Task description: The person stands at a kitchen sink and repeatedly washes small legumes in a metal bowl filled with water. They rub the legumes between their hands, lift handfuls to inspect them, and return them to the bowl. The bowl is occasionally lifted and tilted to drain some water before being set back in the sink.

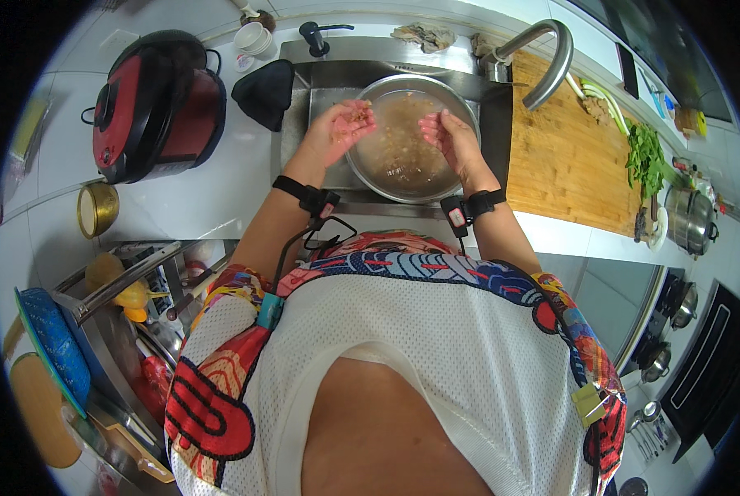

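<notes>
Though near bowl rim (403,81), hands (343,132) (454,140) well apart

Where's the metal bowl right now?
Head view, upper middle: the metal bowl is in the sink, just left of the wooden cutting board.

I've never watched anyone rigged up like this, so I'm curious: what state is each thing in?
Left hand: palm up, wet bits clinging to it
Right hand: fingers loosely curled, above the bowl
Metal bowl: in the sink, filled with cloudy water and bits
Faucet: spout right of the bowl, no stream visible
Leafy greens: lying on the cutting board
White cups: stacked
Red cooker: on or off, can't tell
</notes>
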`<action>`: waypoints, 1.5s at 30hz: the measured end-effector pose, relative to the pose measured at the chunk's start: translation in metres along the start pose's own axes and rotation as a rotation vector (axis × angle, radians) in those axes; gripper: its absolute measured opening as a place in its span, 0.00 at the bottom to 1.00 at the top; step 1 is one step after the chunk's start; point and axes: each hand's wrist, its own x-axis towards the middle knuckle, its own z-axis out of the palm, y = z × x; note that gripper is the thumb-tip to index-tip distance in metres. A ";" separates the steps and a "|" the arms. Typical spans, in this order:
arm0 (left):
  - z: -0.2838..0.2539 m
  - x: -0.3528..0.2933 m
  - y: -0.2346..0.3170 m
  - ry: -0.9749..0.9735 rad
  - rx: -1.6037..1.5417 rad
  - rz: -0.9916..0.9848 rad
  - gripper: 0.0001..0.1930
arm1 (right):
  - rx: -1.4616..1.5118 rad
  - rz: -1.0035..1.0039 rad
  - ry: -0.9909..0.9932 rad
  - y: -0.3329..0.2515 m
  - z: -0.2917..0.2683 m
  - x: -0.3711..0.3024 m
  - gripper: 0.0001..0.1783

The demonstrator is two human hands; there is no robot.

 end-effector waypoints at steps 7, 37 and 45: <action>0.001 -0.038 0.052 -0.024 0.224 0.251 0.07 | -0.024 -0.039 0.105 0.003 -0.005 0.008 0.17; -0.124 0.015 0.006 0.525 1.168 0.140 0.25 | 0.078 0.153 0.270 0.062 -0.082 0.049 0.10; -0.132 0.045 -0.014 0.534 1.219 0.121 0.22 | -0.302 0.244 0.074 0.088 -0.065 0.104 0.12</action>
